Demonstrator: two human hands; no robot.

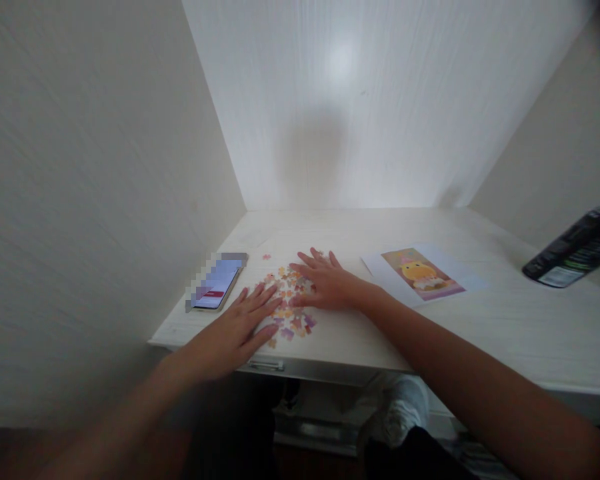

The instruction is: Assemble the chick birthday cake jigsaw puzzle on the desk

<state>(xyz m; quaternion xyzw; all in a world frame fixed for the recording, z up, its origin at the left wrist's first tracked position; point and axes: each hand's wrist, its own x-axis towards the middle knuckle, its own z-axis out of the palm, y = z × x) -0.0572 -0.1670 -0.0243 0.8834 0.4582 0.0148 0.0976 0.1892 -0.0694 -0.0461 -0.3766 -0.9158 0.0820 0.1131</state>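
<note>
Jigsaw puzzle pieces (296, 325) in orange, pink and purple lie loose in a heap near the desk's front edge. My left hand (240, 327) rests palm down along the heap's left side, its fingers spread and touching the pieces. On the right, my right hand (325, 280) lies flat with fingers apart, covering some of the pieces. What is under both palms is hidden. One pink puzzle piece (267, 257) sits apart, behind the heap.
A phone (220, 283) with a lit screen lies at the left by the partition. Right of my hands is a printed picture (420, 273) of a yellow character on white paper. A dark can (575, 247) stands at the far right. Panels enclose the desk (350, 343).
</note>
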